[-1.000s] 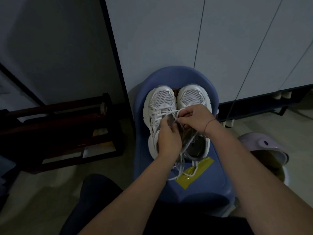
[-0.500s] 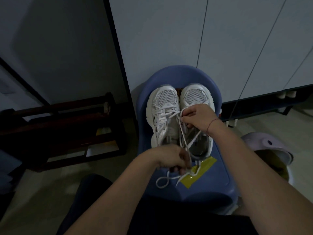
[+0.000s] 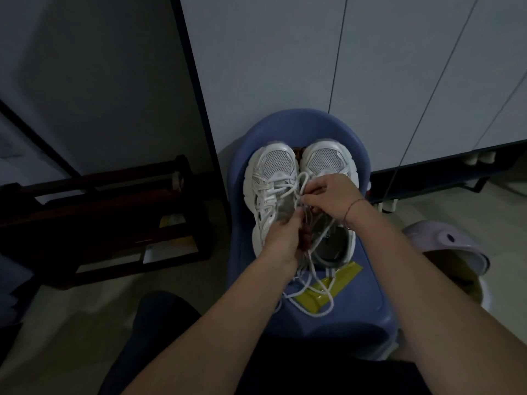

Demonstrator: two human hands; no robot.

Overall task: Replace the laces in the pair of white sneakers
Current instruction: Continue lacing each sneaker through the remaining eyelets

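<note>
— Sneakers point(image 3: 278, 166) side by side on the blue stool point(image 3: 368, 303); the left hand point(image 3: 285, 240) comes back up from its pull.
— Yes, both pinch the lace point(image 3: 312, 273) now (right hand point(image 3: 328, 199) at the eyelets). Another crossing, I reckon.

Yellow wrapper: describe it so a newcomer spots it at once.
Find the blue chair against the white cupboard doors, with two white sneakers on its seat. The yellow wrapper lies flat behind the right-hand sneaker's heel, under loose loops of lace. It is the only yellow thing on the seat.
</note>
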